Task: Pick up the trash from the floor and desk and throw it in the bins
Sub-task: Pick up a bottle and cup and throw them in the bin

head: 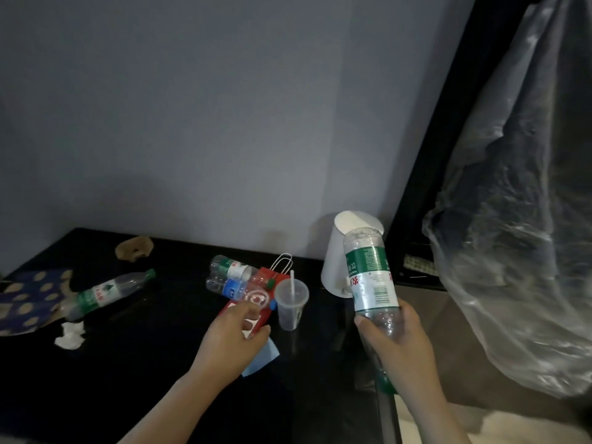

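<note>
My right hand (395,344) grips a clear plastic bottle with a green label (370,277), held upside down with its green cap below my wrist. My left hand (232,334) hovers over the black desk (144,363), fingers loosely curled above a red paper bag (256,310) and near a clear lid; it holds nothing that I can see. On the desk lie a green-label bottle (105,294), two more bottles (230,277), a clear cup with a straw (291,304), crumpled white tissue (69,334) and a blue paper scrap (262,357).
A white paper cup (338,251) stands upside down at the desk's right end. A large clear plastic bag (512,219) hangs at the right. A patterned wrapper (28,299) and a brown scrap (134,248) lie at the desk's left. Grey wall behind.
</note>
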Tool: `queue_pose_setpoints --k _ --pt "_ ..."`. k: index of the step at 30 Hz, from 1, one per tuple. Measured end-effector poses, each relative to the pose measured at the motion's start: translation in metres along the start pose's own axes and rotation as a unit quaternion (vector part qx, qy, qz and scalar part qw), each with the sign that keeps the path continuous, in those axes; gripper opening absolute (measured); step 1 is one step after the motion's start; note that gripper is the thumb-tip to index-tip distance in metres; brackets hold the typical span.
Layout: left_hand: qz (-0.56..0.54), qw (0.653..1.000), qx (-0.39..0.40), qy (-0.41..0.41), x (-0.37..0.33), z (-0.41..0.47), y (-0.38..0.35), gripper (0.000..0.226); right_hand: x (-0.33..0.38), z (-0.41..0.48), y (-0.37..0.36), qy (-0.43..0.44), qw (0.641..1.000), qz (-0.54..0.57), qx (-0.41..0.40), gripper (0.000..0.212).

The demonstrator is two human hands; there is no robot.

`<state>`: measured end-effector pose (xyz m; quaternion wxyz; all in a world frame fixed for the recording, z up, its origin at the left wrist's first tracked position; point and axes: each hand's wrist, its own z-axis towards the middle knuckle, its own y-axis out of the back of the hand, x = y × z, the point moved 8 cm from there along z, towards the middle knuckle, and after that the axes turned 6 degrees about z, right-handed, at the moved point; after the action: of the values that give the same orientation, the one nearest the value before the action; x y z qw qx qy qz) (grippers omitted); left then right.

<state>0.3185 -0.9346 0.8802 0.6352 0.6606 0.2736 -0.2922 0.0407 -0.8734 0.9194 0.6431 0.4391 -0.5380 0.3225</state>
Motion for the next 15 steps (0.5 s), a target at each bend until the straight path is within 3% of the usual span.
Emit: queue_pose_setpoints --k 10,15 --pt "0.054 0.994 0.052 -0.075 -0.017 0.069 -0.036 0.023 -0.009 0.028 0.006 -0.014 0.999 -0.029 -0.024 0.054" --pt "0.085 0.99 0.091 -0.067 -0.012 0.111 -0.057 0.041 -0.019 0.046 -0.007 -0.038 0.997 -0.05 -0.047 0.049"
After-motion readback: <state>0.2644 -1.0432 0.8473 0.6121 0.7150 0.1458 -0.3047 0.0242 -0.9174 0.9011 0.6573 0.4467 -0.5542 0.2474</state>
